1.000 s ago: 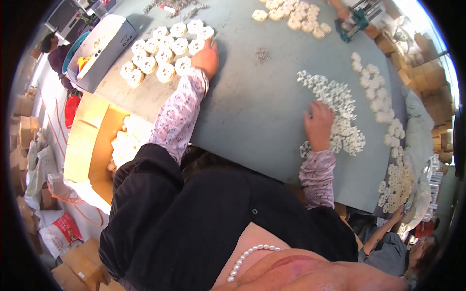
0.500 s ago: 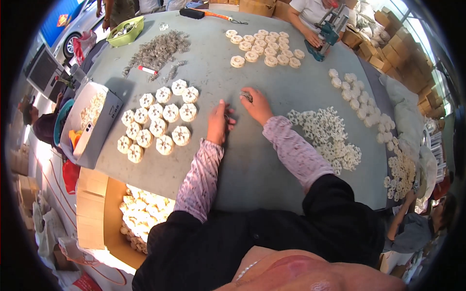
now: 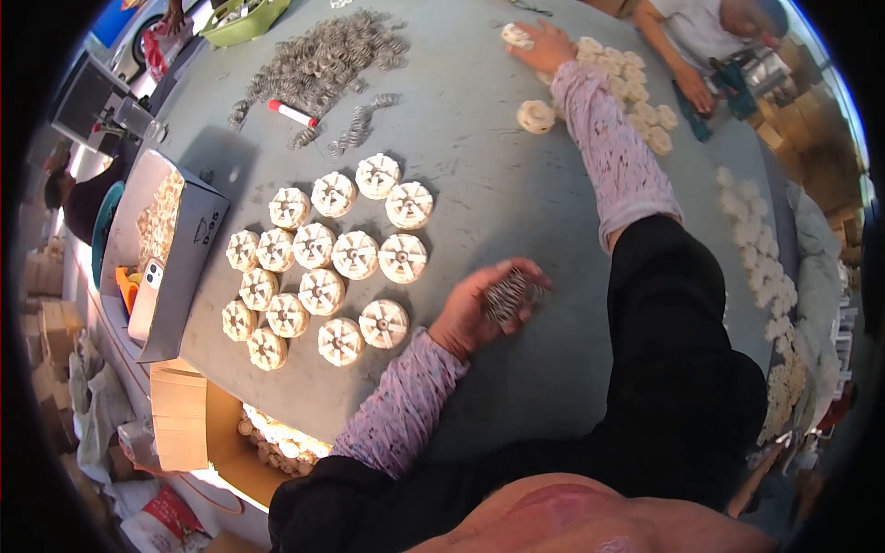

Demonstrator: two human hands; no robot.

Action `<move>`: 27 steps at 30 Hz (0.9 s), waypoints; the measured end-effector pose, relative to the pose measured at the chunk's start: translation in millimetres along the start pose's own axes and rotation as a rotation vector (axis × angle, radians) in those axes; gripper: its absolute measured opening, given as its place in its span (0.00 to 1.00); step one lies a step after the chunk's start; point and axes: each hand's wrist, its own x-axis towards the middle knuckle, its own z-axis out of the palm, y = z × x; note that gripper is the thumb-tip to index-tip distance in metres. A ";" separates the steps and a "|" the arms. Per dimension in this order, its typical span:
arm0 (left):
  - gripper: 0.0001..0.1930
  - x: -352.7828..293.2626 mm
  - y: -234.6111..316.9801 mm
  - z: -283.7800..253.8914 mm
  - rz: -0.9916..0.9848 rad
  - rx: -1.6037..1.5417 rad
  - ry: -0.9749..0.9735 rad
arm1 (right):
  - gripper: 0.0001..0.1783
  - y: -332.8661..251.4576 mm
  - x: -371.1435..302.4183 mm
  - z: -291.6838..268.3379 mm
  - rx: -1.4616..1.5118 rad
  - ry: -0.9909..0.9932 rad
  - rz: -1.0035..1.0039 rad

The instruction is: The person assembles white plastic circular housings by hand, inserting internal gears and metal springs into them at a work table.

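My left hand [image 3: 463,316] is palm up above the middle of the table, fingers curled round several metal coil springs [image 3: 507,297]. Far off, my right hand [image 3: 549,50] reaches across to the cream plastic rings, its fingers on a round cream ring [image 3: 517,36] at the group's left edge. Another cream ring [image 3: 536,117] lies alone nearer to me. Left of my left hand stand several round cream parts [image 3: 356,254] with spoked tops, in loose rows. A heap of coil springs [image 3: 323,60] lies at the far left.
A red-and-white marker [image 3: 293,113] lies by the springs. At left are a grey box [image 3: 184,267] and, below, a cardboard box [image 3: 210,419] of cream parts. A green basket [image 3: 244,23] stands far left. A co-worker's hand [image 3: 696,89] rests by a green hand press [image 3: 728,88].
My right hand has gone far forward, from the table's middle to the cream rings. My left hand has turned palm up, showing springs in it. The whole view has shifted.
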 end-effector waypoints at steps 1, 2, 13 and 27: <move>0.21 -2.5 -0.4 -7.4 -0.008 -0.023 -0.075 | 0.43 -7.4 10.0 13.3 0.025 -0.022 -0.012; 0.20 -4.1 1.0 -11.5 -0.018 -0.046 -0.154 | 0.43 -12.2 17.5 23.1 -0.040 -0.028 0.018; 0.20 -4.9 9.4 -12.1 0.110 0.039 -0.069 | 0.36 -6.0 -69.1 -2.2 0.073 -0.211 -0.129; 0.16 5.6 40.6 -18.5 0.557 -0.094 -0.056 | 0.37 -31.1 -367.8 -164.1 0.280 -0.451 -0.722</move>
